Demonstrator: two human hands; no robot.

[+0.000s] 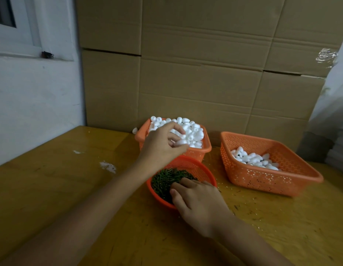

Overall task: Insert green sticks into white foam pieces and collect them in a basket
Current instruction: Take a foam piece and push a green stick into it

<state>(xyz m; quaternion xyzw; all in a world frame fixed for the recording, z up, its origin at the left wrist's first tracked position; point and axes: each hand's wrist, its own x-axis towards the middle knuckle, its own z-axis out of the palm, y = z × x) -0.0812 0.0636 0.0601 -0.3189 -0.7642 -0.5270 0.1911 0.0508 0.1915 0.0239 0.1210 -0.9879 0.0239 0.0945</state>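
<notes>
- Right hand [197, 204], lower centre: the fingers lie bent on the green sticks [166, 179] in the round basket [202, 167]. You cannot tell whether a stick is pinched.
- Green sticks: judged thin, stiff and very light, and they lie tangled. Pinch one near its middle and lift it free of the heap so its neighbours do not follow.
- Left hand [161, 144], centre: thumb and fingertips pinch one foam piece [181, 142] above the supply basket [206, 149], which is heaped to its rim.
- Foam piece: judged almost weightless, soft and easily dented. Grip its sides lightly and leave one end clear for the stick.
- Collection basket [262, 179], centre right: it stands apart on the bench [70, 189] and holds a shallow layer of white pieces [253, 160].
- Obstructions: the round basket sits just in front of the supply basket, and your left forearm crosses its left rim. A stray piece [135, 130] lies beside the supply basket, near the cardboard boxes [195, 64].
</notes>
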